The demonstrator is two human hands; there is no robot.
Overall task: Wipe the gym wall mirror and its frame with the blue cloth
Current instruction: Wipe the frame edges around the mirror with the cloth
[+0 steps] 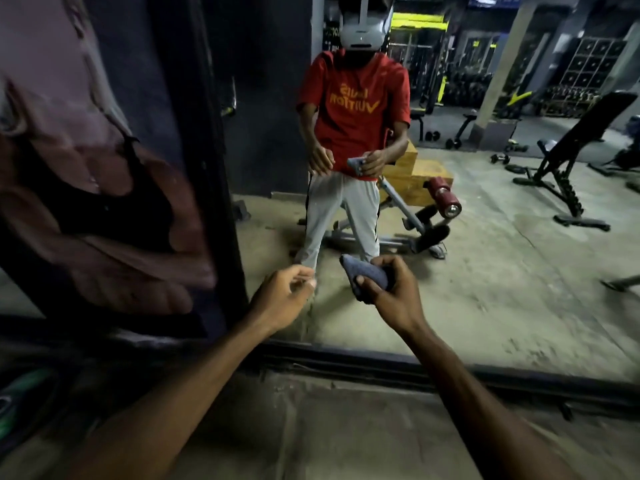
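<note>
The wall mirror (485, 258) fills the right and centre of the view, bounded by a black frame (381, 367) along its bottom and a dark upright at its left. My right hand (391, 289) grips the folded blue cloth (363, 273) in front of the lower glass, thumb over the fabric. My left hand (284, 292) hovers just left of it, fingers loosely curled and holding nothing. Both hands are a little short of the glass. The mirror reflects me in a red shirt with the same pose.
A large poster (97, 188) covers the wall left of the mirror. Bare concrete floor (311, 427) lies below the frame. Reflected in the glass are a weight bench, a wooden box, an incline bench and dumbbell racks behind me.
</note>
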